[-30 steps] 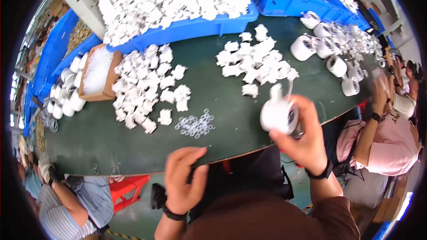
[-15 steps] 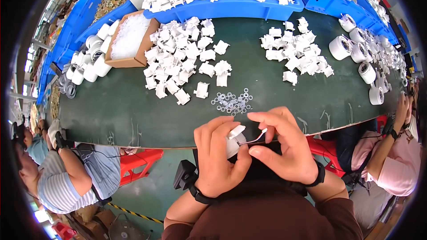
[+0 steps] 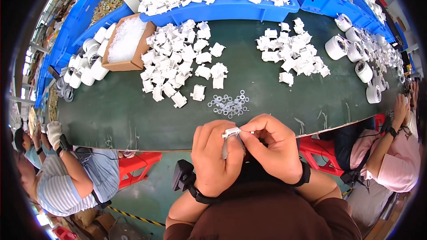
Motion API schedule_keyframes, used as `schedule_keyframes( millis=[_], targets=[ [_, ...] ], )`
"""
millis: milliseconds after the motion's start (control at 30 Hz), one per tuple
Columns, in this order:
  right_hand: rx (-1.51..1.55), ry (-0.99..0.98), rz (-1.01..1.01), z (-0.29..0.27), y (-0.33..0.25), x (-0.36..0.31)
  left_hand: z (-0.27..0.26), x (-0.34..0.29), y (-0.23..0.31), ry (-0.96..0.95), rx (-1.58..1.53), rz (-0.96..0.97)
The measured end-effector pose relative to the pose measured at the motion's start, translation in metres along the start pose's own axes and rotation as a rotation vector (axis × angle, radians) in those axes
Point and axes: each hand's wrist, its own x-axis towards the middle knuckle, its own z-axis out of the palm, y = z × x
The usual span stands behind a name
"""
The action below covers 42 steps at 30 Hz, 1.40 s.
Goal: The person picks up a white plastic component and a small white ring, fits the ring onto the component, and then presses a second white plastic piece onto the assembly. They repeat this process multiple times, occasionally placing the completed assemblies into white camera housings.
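Observation:
My left hand (image 3: 216, 158) and my right hand (image 3: 273, 146) meet just below the near edge of the dark green table (image 3: 111, 111). Together they pinch a small white plastic part (image 3: 231, 132) between their fingertips, and a thin grey strip hangs down from it along my left fingers. Just beyond my hands lies a small cluster of clear plastic rings (image 3: 229, 103). Farther out sit two heaps of white plastic clips, one left of centre (image 3: 180, 64) and one right of centre (image 3: 291, 55).
A cardboard box of translucent bits (image 3: 126, 44) and white tape rolls (image 3: 86, 69) stand at the left. More white rolls (image 3: 356, 53) line the right. Blue bins (image 3: 222, 9) heaped with white parts run along the back. Seated people work at the left (image 3: 66, 173) and the right (image 3: 391, 151).
My right hand came down from the table with a white roll and joined my left at the near edge. The roll is out of sight; both hands now pinch a small white part.

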Motion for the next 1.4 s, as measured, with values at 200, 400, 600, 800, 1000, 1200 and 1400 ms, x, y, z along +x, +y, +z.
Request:
schedule_keyframes(
  millis=[200,400,600,800,1000,1200,1400],
  targets=[
    [-0.148,-0.028,-0.079,-0.005,-0.002,0.0,-0.005,0.002,-0.002,-0.084,-0.131,-0.02],
    [-0.976,0.14,-0.34,-0.059,-0.027,0.033,-0.007,-0.003,-0.007,-0.049,-0.113,-0.009],
    [-1.322,0.185,-0.471,-0.088,-0.012,0.059,-0.007,0.0,-0.006,-0.059,-0.134,-0.02],
    [-0.306,0.037,0.033,-0.065,-0.028,0.034,-0.011,-0.001,-0.006,-0.187,-0.299,-0.107],
    [-0.089,-0.031,-0.101,-0.023,-0.016,0.002,-0.009,-0.008,0.001,-0.335,-0.847,-0.327],
    [0.086,-0.197,0.073,-0.036,-0.017,0.005,-0.025,-0.001,-0.013,-0.421,-0.683,-0.218],
    [-0.578,-0.41,-0.286,-0.041,-0.037,0.015,-0.034,0.005,-0.014,-0.485,-0.635,-0.17]
  ],
)
